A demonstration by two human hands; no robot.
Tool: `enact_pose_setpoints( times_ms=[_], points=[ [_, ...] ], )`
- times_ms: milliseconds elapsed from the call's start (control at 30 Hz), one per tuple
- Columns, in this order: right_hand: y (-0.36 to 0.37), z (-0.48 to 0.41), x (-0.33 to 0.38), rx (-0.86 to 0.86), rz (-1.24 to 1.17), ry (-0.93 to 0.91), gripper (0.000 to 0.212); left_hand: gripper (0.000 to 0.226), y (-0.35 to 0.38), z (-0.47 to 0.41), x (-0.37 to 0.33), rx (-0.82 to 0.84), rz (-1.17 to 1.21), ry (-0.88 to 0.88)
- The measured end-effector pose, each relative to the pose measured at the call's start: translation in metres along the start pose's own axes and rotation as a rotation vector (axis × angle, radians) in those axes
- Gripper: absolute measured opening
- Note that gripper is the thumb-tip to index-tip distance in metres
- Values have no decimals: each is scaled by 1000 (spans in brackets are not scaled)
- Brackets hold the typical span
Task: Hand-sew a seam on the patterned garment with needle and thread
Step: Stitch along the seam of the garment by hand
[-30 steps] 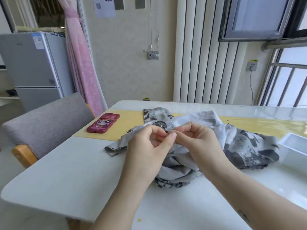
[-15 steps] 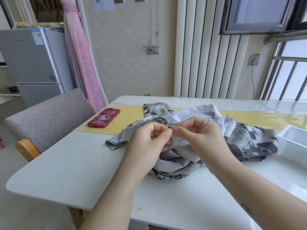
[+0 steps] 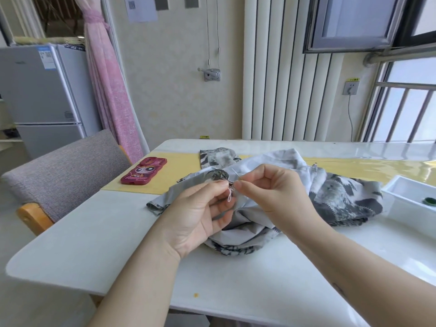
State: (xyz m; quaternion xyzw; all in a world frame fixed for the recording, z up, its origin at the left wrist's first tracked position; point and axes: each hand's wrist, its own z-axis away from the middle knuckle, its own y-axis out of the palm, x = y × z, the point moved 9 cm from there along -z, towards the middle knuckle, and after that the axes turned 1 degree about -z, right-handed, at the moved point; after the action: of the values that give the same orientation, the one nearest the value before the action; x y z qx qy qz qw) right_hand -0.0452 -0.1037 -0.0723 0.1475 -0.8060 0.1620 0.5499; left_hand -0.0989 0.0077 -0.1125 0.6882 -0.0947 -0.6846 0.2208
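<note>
Drawn slightly apart since before, the right hand [image 3: 271,192] pinches the now-visible needle [image 3: 236,174], and the left hand [image 3: 200,215] pinches a fold of the garment [image 3: 342,197] heaped mid-frame on the desk [image 3: 94,232], with pale thread [image 3: 230,195] dangling between them. Beyond, at the right edge, a white tray [image 3: 401,208] holds something small and green [image 3: 429,200].

The garment [image 3: 342,199] lies heaped on the worktop [image 3: 94,232] before me, its far edge over the mat [image 3: 179,166] that runs across the worktop. Above its left part my left hand [image 3: 200,215] pinches a fold, and my right hand [image 3: 271,190], just beside it, pinches the needle [image 3: 236,173]. The phone [image 3: 144,171] lies on the mat, left of the garment and apart from it. A tray [image 3: 398,206] sits near the garment's right end. A chair [image 3: 63,166] stands left of the worktop, with a fridge [image 3: 40,95] behind it.
</note>
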Motion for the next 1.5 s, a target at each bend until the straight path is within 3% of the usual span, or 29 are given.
enact_pose_setpoints(
  times_ms=[200,367,467,667,767,867,1033,1200,1367,1500],
  points=[
    [1,1,3,-1,42,-29,17,3,-7,-1,-5,-78,54,118],
    [0,2,2,-19,53,-21,18,15,7,4,-7,133,191,137],
    [-2,3,0,-35,63,-14,14,20,6,7,-7,163,170,133],
    [-4,5,-3,-59,33,13,16,6,-18,10,-15,-182,-390,278],
    [-3,5,-4,-72,1,24,17,11,-17,11,-20,-218,-675,328],
    [-4,5,-7,-73,-5,38,17,17,-19,10,-22,-214,-779,313],
    [-7,5,-7,-68,1,41,16,16,-15,9,-21,-124,-323,235],
    [-4,5,-7,-61,-27,34,19,10,-6,8,-18,-87,21,301],
    [-9,1,-6,-25,-39,33,13,13,-7,7,-15,-98,0,334],
    [-23,-16,4,-41,161,-16,12,16,-11,7,-20,-122,-73,383]
  ],
)
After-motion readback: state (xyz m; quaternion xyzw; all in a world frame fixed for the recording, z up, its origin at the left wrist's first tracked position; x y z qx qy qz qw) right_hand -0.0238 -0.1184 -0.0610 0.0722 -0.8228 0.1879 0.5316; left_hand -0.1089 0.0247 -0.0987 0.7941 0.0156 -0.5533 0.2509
